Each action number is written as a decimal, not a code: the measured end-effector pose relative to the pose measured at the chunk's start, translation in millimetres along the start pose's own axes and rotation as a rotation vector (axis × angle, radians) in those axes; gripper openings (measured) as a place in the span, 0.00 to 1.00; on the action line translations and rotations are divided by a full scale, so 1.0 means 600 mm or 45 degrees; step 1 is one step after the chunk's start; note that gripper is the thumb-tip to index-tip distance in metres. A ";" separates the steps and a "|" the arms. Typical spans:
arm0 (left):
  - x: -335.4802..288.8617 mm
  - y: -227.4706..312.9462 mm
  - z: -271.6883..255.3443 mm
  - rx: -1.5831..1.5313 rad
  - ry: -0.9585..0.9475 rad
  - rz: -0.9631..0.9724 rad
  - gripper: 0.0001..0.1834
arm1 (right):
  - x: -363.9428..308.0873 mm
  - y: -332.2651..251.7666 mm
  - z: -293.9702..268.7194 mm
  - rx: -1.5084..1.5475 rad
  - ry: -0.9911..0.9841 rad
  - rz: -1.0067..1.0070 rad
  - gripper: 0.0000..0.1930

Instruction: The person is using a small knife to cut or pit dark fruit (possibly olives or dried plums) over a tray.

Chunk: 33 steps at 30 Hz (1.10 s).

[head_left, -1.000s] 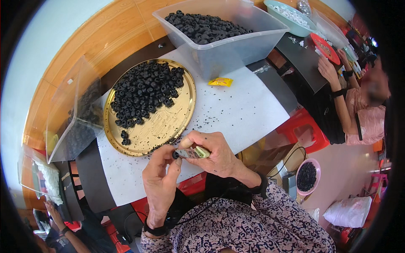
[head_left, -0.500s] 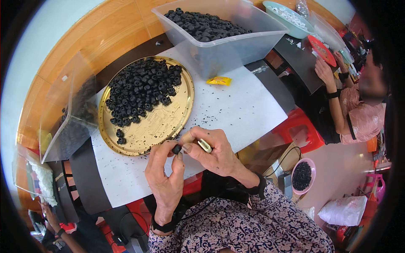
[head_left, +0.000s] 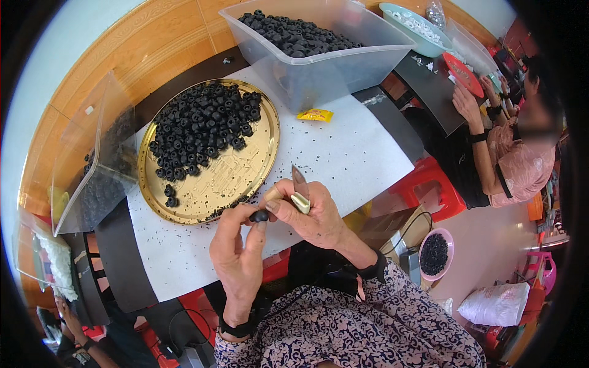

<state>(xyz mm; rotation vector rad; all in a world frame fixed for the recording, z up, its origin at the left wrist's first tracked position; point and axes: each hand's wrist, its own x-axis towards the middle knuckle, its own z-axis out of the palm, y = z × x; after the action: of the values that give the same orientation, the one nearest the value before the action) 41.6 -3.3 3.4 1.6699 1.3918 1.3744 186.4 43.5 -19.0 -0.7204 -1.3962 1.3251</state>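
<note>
My left hand (head_left: 239,251) pinches a small round black rubber-like part (head_left: 259,216) between thumb and fingertips. A small knife (head_left: 300,201) with a pale handle is gripped in my right hand (head_left: 313,218); its blade points up and away from me. My right thumb and forefinger reach to the edge of the black part. Just beyond my hands, a round gold tray (head_left: 245,175) bears a heap of similar black parts (head_left: 205,126), with a couple lying apart near its front left. Black crumbs are scattered on the tray and the white sheet (head_left: 343,178).
A clear plastic bin (head_left: 343,70) full of black parts stands at the back, a yellow packet (head_left: 315,115) before it. Another clear bin (head_left: 92,165) is at left. A pink basin (head_left: 451,251) sits on the floor. Another person (head_left: 521,147) works at right; another person's hand (head_left: 70,316) shows lower left.
My right hand has turned the knife so its blade now shows, pointing upward. My left hand still pinches the black part. The whole view has shifted slightly.
</note>
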 end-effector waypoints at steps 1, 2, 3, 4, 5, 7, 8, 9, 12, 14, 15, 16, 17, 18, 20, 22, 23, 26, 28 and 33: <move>0.000 0.004 -0.002 -0.194 0.002 -0.160 0.13 | 0.000 0.000 -0.002 0.000 -0.001 0.001 0.09; 0.000 0.007 -0.003 -0.387 0.003 -0.320 0.12 | -0.001 -0.002 -0.005 -0.021 -0.042 0.008 0.08; -0.002 0.004 -0.002 -0.387 0.005 -0.321 0.12 | 0.000 -0.004 -0.006 -0.041 -0.086 0.016 0.08; -0.004 0.000 0.002 -0.397 0.033 -0.290 0.12 | 0.002 -0.005 -0.004 -0.040 -0.088 0.017 0.08; -0.006 -0.003 0.004 -0.407 0.062 -0.259 0.11 | 0.004 -0.006 0.000 -0.041 -0.089 -0.036 0.07; -0.004 0.000 0.004 -0.403 0.044 -0.282 0.12 | 0.004 -0.007 0.000 -0.047 -0.083 -0.087 0.07; -0.003 0.001 0.003 -0.395 0.028 -0.304 0.12 | 0.002 -0.006 -0.003 -0.028 -0.085 -0.039 0.06; -0.004 -0.003 0.001 -0.396 0.027 -0.304 0.12 | 0.002 -0.006 -0.005 -0.008 -0.088 0.007 0.06; -0.006 -0.013 -0.003 -0.652 -0.010 -0.427 0.12 | 0.004 -0.008 -0.002 0.037 -0.095 -0.029 0.06; -0.005 -0.014 -0.002 -0.957 0.003 -0.426 0.12 | 0.005 -0.014 0.001 -0.025 -0.112 -0.038 0.07; -0.005 -0.014 -0.002 -0.957 0.004 -0.426 0.12 | 0.005 -0.016 0.000 -0.090 -0.125 -0.047 0.07; -0.006 -0.015 -0.002 -0.993 0.000 -0.435 0.12 | 0.004 -0.017 0.000 -0.090 -0.126 -0.048 0.07; -0.006 -0.015 -0.003 -1.029 -0.005 -0.444 0.12 | 0.003 -0.017 -0.001 -0.150 -0.120 -0.011 0.07; -0.006 -0.014 -0.004 -1.029 -0.005 -0.445 0.12 | 0.002 -0.017 -0.001 -0.211 -0.112 0.027 0.07; -0.006 -0.010 -0.007 -0.975 -0.027 -0.415 0.12 | 0.000 -0.006 0.002 -0.283 -0.065 -0.033 0.06; -0.005 -0.003 -0.010 -0.975 -0.028 -0.406 0.12 | 0.001 -0.006 0.004 -0.359 -0.016 -0.093 0.05; -0.006 0.000 -0.011 -0.975 -0.028 -0.398 0.12 | 0.002 -0.011 0.006 -0.441 -0.018 -0.113 0.05; -0.010 0.001 -0.021 -1.029 -0.035 -0.340 0.12 | 0.004 -0.020 0.016 -0.523 -0.031 -0.173 0.05; -0.013 0.012 -0.023 -1.031 -0.010 -0.352 0.13 | 0.002 -0.016 0.021 -0.524 -0.041 -0.210 0.05; -0.019 0.008 -0.032 -1.023 -0.008 -0.331 0.16 | 0.001 -0.016 0.022 -0.748 -0.203 -0.279 0.08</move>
<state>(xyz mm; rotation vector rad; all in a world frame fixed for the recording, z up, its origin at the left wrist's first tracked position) 26.3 -18.9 9.7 0.9289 0.8265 1.4884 176.1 37.5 -7.9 -0.8227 -1.9664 0.8113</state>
